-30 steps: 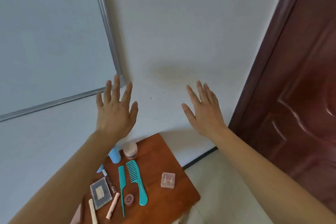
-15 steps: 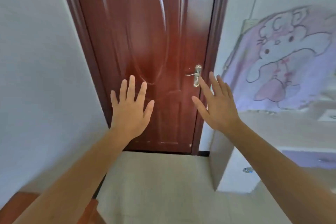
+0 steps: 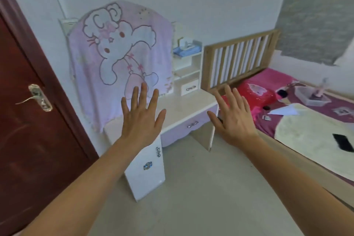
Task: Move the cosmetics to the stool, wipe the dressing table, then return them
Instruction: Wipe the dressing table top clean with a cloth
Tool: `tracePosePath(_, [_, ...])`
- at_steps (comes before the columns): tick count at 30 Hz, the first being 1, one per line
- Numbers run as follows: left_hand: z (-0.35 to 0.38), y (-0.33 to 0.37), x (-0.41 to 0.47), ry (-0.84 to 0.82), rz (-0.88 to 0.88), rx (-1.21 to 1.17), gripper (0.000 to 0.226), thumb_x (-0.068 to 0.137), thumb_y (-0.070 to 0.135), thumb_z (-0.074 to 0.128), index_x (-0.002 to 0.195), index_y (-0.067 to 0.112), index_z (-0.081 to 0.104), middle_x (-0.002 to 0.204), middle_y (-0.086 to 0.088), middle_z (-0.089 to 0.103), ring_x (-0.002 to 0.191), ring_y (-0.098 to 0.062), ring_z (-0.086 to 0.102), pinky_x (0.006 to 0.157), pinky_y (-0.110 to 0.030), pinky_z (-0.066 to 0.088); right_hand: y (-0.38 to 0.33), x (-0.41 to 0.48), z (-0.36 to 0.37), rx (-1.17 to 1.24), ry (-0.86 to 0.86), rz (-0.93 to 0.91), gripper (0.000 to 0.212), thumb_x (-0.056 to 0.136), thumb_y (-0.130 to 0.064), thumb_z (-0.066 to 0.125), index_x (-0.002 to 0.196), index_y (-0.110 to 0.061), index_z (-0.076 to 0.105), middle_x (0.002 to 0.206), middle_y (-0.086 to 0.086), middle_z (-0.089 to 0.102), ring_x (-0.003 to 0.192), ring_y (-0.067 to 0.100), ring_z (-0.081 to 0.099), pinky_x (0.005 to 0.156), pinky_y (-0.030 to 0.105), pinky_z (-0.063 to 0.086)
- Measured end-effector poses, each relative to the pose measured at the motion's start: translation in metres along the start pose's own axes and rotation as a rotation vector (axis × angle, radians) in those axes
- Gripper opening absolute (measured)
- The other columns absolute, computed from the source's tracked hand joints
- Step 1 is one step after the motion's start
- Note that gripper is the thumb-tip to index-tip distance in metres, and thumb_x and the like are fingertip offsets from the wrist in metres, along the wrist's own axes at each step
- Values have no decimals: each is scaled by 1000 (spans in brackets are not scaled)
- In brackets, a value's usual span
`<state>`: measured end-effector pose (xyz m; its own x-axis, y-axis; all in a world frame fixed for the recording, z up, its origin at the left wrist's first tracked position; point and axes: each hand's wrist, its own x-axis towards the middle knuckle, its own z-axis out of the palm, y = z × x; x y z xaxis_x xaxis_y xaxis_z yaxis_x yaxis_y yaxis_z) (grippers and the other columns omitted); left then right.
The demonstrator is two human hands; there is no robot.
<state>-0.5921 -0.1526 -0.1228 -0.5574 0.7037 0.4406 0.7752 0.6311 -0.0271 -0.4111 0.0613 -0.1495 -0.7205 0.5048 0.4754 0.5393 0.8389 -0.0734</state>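
Fingers of the left hand: straight, spread wide, holding nothing. Right hand: the same, empty. Both hover in front of the dressing table, apparently not touching it. The table stands against the far wall, with the door to its left and the bed to its right. Its long axis runs near left to far right. The top looks hard, smooth and rigid, so it should take firm strokes along its length. Cosmetics and stool: not in view. Tissue box on the far shelf: light, a possible wipe source.
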Motion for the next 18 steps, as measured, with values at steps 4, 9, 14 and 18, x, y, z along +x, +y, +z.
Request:
tracePosePath(4, [26,70,46,-21,87,-37,66,98,54,20,155,21,16,163,-13,-1,149,-32,2,115,-61,11,84,0,13,-37,-33,124,70,97,-69,12,156,-33,6,166,6,4,153,28,2,120,46,3])
tracePosePath(9, [72,120,96,-70,139,-45,71,94,57,12,155,21,16,163,-13,1,149,-32,2,115,-62,13,149,14,44,-46,-70,186,70,96,-68,13,156,-32,5,165,8,6,152,30,4,121,52,13])
tracePosePath(14, [119,147,165,-85,145,-33,73,93,58,10,155,21,16,163,-13,2,149,-34,3,115,-61,13,200,74,77,-39,-95,179,72,96,-68,12,158,-31,7,166,8,3,153,28,1,123,51,10])
tracePosePath(18, [151,158,238,-83,106,-53,74,92,59,5,155,22,10,163,-12,-3,150,-32,-1,116,-60,10,236,152,102,-31,-99,156,75,93,-70,4,157,-30,5,166,7,0,153,27,-1,122,49,6])
